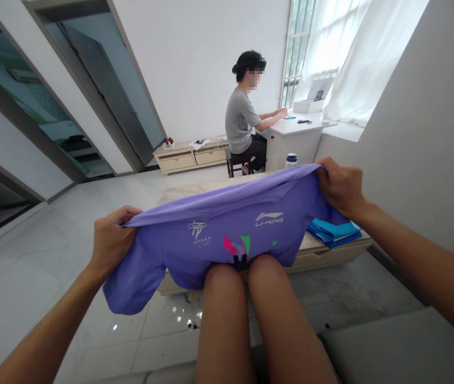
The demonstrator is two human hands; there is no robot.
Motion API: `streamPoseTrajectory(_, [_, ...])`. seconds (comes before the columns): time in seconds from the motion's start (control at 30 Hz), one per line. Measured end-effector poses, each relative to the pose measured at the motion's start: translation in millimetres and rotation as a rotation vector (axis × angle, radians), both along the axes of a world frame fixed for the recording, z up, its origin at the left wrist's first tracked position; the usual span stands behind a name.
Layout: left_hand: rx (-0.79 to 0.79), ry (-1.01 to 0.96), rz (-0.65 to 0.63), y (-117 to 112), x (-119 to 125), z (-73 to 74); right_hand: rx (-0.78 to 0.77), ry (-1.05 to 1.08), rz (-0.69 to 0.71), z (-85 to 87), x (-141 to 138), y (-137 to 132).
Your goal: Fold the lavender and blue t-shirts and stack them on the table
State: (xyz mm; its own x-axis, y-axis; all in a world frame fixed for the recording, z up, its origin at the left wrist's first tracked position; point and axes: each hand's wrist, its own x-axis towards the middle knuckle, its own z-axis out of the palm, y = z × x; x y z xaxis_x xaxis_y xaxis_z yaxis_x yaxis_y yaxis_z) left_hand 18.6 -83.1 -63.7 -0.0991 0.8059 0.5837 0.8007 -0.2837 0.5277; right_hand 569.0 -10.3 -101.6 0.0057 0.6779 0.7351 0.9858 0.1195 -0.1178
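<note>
1. Knees point(243, 272): bare, near middle, shirt draped against them.
2. Left hand point(111, 240): fingers point(121, 216) pinching shirt edge, near left.
3. Right hand point(341, 186): fingers point(323, 173) pinching opposite edge, right.
4. Purple Li-Ning T-shirt point(211, 245): spread between hands, above knees.
5. Blue cloth point(333, 232): folded, on counter point(331, 255), right of shirt.
6. Bottle point(291, 160): beyond counter.
7. Co-worker point(241, 117): seated far off, hands on white desk point(294, 141).

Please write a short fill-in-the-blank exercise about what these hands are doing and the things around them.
1. The left hand and the right hand hold up a ____ T-shirt by its upper edge.
2. The brand word printed on the T-shirt is ____.
3. The folded cloth below the right hand is ____.
4. The seated person across the room wears a ____ top.

Missing words: purple; LI-NING; blue; grey.
</note>
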Motion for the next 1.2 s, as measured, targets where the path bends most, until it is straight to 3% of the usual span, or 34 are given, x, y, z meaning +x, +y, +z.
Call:
streamPoseTrajectory(0.07, [-0.041, 0.017, -0.015, 26, -9, -15.7, -0.016, 0.0, 0.006, -13.9, -9, 28])
streamPoseTrajectory(0.17, [-0.142, 0.091, -0.019, 95, -17, -37.9, -0.203, -0.006, 0.004, -26.5, -38, 91])
streamPoseTrajectory(0.27, [-0.172, 0.119, 0.11, 175, -8, -58.6, -0.382, 0.039, -0.025, -32.4, -84, 154])
streamPoseTrajectory(0.33, [-0.065, 0.083, 0.216, 212, 12, -87.7, -0.438, 0.077, -0.042, -51.7, -118, 179])
streamPoseTrajectory(0.37, [-0.027, 0.089, 0.209, 223, 26, -109.8, -0.46, 0.084, -0.031, -70.0, -134, 185])
streamPoseTrajectory(0.43, [-0.032, 0.158, 0.07, 227, 57, -167.3, -0.508, 0.053, 0.075, -123.1, -161, 182])
streamPoseTrajectory(0.53, [-0.258, 0.299, -0.092, 205, 95, -259.9, -0.591, -0.043, 0.206, -219.6, -180, 156])
streamPoseTrajectory(0.6, [-0.414, 0.354, -0.091, 189, 107, -304.0, -0.666, -0.042, 0.167, -271.1, -177, 137])
streamPoseTrajectory(0.63, [-0.466, 0.37, -0.078, 183, 108, -318.1, -0.686, -0.025, 0.127, -289.3, -173, 131])
streamPoseTrajectory(0.73, [-0.512, 0.401, -0.039, 181, 104, -334.1, -0.68, 0.003, 0.066, -314.8, -158, 127])
streamPoseTrajectory(0.93, [-0.547, 0.457, 0.02, 181, 97, -329.6, -0.703, -0.038, 0.124, -313.4, -160, 127])
streamPoseTrajectory(1.2, [-0.512, 0.502, 0.139, 122, 87, -333.1, -0.717, -0.009, 0.279, -313.6, -159, 73])
